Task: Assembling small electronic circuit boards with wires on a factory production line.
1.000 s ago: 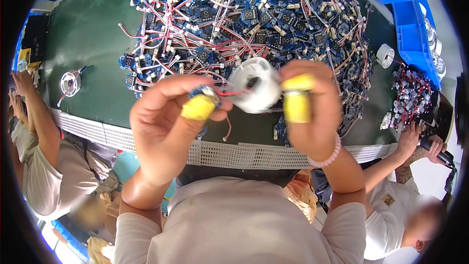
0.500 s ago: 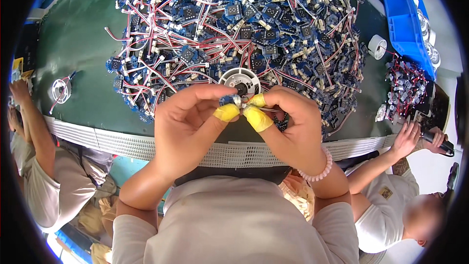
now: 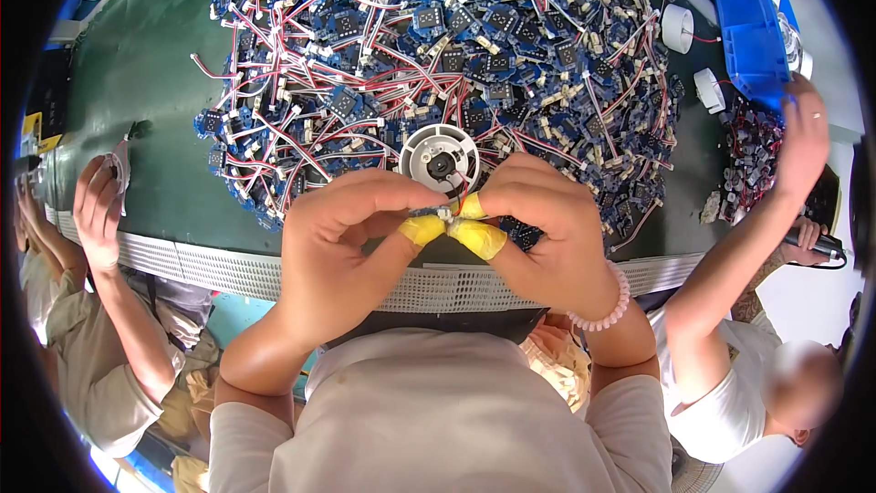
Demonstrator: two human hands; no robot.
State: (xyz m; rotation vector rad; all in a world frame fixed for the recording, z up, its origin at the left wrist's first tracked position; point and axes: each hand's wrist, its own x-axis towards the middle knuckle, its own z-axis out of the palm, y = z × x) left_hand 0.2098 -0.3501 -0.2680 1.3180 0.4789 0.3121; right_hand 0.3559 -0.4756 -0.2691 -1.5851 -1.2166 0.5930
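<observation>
On the green counter [image 3: 155,82], the left hand [image 3: 342,237] and right hand [image 3: 538,228] both pinch one tiny white plug [image 3: 444,215]. The round white part [image 3: 440,161] sits at twelve o'clock, just beyond.

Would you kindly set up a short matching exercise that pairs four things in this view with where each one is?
Things:
1. round white housing
2. small connector
3. blue bin
4. pink bead bracelet

Places:
A. on the right hand's wrist
B. at the table's far right edge
C. pinched between the yellow-taped fingertips of both hands
D. on the green table at the near edge of the heap of blue boards, just beyond the left hand

Pairs: 1-D, 2-C, 3-B, 4-A
</observation>
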